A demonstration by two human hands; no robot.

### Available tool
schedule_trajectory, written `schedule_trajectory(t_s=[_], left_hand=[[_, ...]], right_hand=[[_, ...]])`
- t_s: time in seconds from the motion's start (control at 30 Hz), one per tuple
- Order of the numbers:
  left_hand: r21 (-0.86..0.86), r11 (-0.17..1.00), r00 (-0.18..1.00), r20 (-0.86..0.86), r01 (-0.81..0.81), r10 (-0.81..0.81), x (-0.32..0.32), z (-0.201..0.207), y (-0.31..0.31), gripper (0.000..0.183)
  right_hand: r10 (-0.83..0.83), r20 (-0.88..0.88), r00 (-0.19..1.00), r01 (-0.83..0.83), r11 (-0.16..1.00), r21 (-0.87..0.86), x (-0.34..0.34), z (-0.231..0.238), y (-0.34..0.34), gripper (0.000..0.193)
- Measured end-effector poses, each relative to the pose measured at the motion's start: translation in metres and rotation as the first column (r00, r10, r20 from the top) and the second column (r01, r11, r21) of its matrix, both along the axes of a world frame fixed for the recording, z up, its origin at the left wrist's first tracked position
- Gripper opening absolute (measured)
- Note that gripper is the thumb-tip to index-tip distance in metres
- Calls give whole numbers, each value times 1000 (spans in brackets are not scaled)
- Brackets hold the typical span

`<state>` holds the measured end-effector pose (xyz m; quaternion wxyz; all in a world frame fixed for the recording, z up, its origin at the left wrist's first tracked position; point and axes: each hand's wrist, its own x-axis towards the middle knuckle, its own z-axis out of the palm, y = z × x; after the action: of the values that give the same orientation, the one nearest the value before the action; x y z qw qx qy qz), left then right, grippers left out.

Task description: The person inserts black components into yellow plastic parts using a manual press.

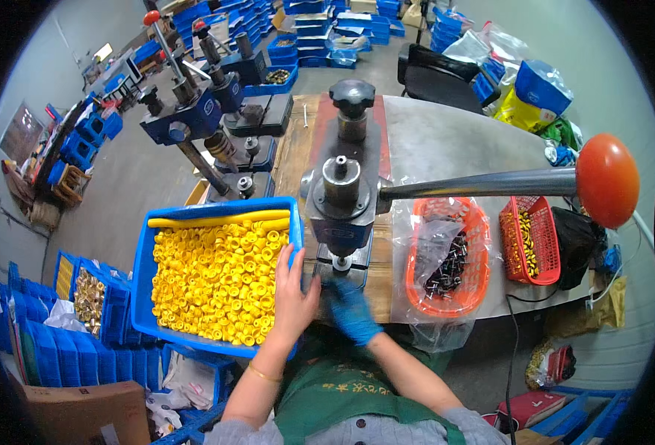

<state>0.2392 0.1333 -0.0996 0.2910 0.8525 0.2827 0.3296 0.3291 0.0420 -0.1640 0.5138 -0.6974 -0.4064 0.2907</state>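
Observation:
My bare left hand [292,293] is at the right rim of a blue tray [140,285], its fingers stretched out and apart. Small yellow plastic caps [212,282] fill that tray, with a yellow tube [220,219] along its far side. In a blue glove, my right hand [351,310] is just in front of the base of a hand press [342,196]. Motion smears its fingers, so I cannot make out whether they hold anything. A small metal fitting [341,262] stands on the press base, under the ram. The press lever with its red ball knob [607,180] points right.
An orange basket [477,285] of black parts in clear plastic and a red basket [546,276] of yellow-and-black pieces stand right of the press. More presses [194,111] are at the far left. Blue crates [60,356], a cardboard box [82,415] and a black chair [442,74] surround the table.

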Motion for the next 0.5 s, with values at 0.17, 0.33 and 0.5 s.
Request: schedule_trajectory(t_s=[0.17, 0.33, 0.5], left_hand=[[-161, 987, 999, -26, -25, 21, -2, -14, -36, 55], [-252, 968, 999, -32, 9, -17, 55, -64, -48, 73], [-396, 864, 950, -116, -311, 289, 40, -91, -33, 79]], right_hand=[[-227, -194, 954, 284, 893, 350, 91, 29, 59, 31], [-150, 68, 986, 118, 932, 342, 178, -82, 137, 38], [18, 147, 989, -87, 874, 478, 137, -36, 132, 27]])
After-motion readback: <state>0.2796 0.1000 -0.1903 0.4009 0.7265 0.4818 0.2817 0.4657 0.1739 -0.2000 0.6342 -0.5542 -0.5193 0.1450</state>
